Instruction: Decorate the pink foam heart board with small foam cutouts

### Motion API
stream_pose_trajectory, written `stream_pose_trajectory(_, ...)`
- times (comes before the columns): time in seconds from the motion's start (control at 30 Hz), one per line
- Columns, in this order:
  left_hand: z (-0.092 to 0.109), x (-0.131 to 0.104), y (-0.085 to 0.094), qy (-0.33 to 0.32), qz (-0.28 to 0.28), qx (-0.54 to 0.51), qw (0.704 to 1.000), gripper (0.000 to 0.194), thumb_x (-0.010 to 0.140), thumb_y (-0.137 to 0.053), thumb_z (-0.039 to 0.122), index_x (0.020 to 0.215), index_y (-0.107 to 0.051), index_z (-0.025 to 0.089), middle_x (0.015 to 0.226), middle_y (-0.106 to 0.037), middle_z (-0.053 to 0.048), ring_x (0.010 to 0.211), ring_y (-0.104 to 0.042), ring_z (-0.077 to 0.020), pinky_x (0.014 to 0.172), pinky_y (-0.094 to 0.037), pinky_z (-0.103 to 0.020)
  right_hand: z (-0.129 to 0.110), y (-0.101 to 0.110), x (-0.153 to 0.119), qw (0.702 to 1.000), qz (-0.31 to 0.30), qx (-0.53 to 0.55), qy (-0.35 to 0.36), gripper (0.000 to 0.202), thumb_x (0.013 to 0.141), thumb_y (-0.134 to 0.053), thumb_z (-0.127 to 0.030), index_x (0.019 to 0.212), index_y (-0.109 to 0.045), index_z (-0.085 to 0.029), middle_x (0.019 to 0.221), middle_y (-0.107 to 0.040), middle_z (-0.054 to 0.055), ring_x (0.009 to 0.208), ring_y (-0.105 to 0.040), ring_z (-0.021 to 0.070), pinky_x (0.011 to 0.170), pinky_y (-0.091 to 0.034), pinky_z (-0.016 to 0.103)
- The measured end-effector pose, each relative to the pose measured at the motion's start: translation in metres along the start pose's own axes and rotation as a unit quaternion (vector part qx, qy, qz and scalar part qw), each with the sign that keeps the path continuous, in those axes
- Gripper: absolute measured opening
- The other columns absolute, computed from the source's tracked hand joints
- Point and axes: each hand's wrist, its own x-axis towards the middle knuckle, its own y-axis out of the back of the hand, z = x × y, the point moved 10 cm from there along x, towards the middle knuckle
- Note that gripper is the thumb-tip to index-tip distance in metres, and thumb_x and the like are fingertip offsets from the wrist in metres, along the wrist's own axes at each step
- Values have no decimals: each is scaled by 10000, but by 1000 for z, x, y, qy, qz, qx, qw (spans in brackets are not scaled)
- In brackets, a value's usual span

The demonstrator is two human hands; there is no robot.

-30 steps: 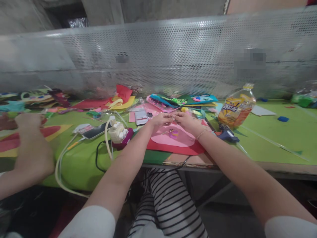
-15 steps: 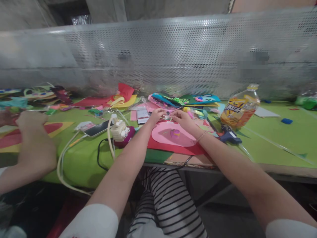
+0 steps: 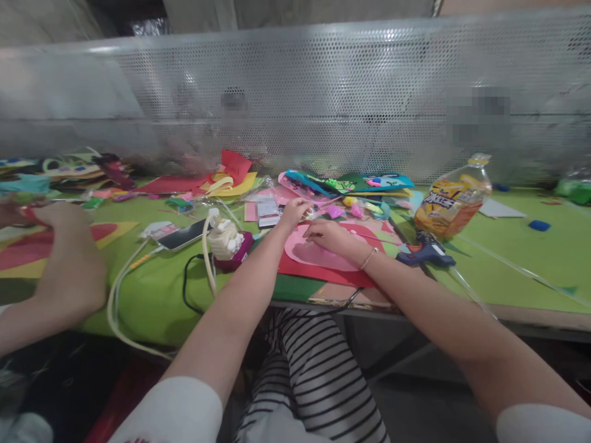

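A pink paper oval [image 3: 347, 261] lies on a red sheet [image 3: 302, 268] in front of me. At the oval's far left edge, my left hand [image 3: 295, 212] has its fingers closed together; a small pale bit shows at the fingertips, too blurred to name. Low over the oval's upper middle is my right hand [image 3: 329, 235], fingers pinched downward and a bracelet on its wrist. What it grips, if anything, is hidden. Just beyond the hands lie pink and yellow craft pieces [image 3: 335, 211].
Right of the sheet lies a dark blue glue gun [image 3: 427, 251] beside a large plastic bottle [image 3: 455, 200]. To the left are a phone [image 3: 184, 236], a cream-and-purple object [image 3: 229, 246] and looping cables. A co-worker's arm [image 3: 69, 258] rests at far left. Decorated sheets [image 3: 346, 183] lie behind.
My right hand has moved down and toward me, away from my left hand, and now covers where a small purple piece showed on the oval. My left hand stays nearly in place.
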Motion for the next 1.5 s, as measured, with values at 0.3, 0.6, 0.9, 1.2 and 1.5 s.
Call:
stream_pose_trajectory(0.3,2,-3,-2,4,0,4,1000,149,655,-629,304,658,-601,158,584,-546,12,504,-443,-67,501,-334,-207,-14,-16,-2,993,-67,-65,72,194,835,-479,-98,826,-665,-154,851,-592,80,770,-563,153,735,-464,286)
stream_pose_trajectory(0.6,4,-6,-6,7,-9,4,1000,119,702,-591,254,648,-596,148,563,-541,15,485,-432,-58,492,-338,-187,-14,-21,-3,988,-69,-98,94,200,860,-442,-98,842,-637,-136,871,-574,89,776,-547,151,735,-456,286)
stream_pose_trajectory(0.9,-2,-1,-8,34,-29,-50,998,271,793,-538,371,664,-598,141,552,-538,7,452,-439,-51,472,-339,-177,-15,-12,-5,987,-73,-112,91,308,761,-440,15,950,-645,-118,981,-602,119,867,-577,175,792,-474,310)
stream_pose_trajectory(1.2,-5,1,-6,50,-36,-83,995,346,804,-510,454,677,-602,146,563,-556,0,459,-470,-64,488,-370,-190,-13,3,-7,977,-42,-196,77,345,785,-454,-36,1003,-685,-170,1158,-556,140,1044,-528,234,885,-449,405)
stream_pose_trajectory(1.5,-3,0,-5,45,-28,-93,994,364,795,-507,472,665,-604,146,569,-549,-9,457,-465,-65,473,-355,-186,-9,-6,-12,965,-104,-232,62,420,812,-458,-84,1130,-646,-283,1271,-499,90,1131,-456,262,928,-392,458)
